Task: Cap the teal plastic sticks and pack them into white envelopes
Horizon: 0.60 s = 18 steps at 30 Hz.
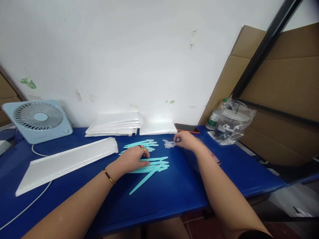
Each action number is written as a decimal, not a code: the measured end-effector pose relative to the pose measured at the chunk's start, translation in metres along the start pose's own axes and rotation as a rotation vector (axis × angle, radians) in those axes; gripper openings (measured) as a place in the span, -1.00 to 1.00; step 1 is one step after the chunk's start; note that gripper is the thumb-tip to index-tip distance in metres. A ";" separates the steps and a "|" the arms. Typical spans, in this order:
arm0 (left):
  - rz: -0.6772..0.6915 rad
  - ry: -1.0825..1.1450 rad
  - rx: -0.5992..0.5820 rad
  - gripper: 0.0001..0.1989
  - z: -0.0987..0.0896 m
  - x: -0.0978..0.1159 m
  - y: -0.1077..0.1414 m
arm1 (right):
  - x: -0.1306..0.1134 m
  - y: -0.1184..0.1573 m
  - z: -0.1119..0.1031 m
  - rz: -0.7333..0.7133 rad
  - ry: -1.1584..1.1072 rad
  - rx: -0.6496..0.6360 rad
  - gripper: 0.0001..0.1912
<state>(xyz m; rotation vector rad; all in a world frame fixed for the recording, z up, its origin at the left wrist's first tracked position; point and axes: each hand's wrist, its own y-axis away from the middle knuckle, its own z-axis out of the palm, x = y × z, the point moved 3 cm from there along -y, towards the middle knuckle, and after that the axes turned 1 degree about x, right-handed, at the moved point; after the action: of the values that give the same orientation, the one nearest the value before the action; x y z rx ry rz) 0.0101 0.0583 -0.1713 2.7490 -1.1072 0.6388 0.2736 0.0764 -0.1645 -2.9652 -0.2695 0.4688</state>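
Note:
Slender, tapered teal plastic sticks lie in two loose groups, a far group (152, 144) and a near group (159, 162). My left hand (134, 157) rests over them, its thumb touching the near group and set apart from the curled forefinger; the other fingers are partly hidden. To the right lies a small cluster of translucent, whitish plastic pieces (168, 144). My right hand (184, 140) is at the cluster's right edge, thumb and fingertips pinched on one small clear piece, mostly hidden by the fingers.
On the blue table (179, 189) are a long white padded envelope (69, 162), stacked white envelopes (114, 122), a blue fan (40, 119) with a cable, and an orange-edged phone (186, 128). Another phone (214, 157) lies beneath my right forearm. A bottle (214, 118) and bagged cup (234, 121) stand right.

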 end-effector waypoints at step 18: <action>-0.145 0.063 0.126 -0.74 -0.006 -0.012 -0.004 | -0.028 0.008 -0.004 -0.128 -0.567 -0.210 -0.82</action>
<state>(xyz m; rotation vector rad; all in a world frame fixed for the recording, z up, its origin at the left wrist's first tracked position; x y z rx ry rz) 0.0024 0.0704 -0.1707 2.8584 -0.8741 0.7944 0.2499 0.0627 -0.1542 -2.9091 -0.5885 1.3318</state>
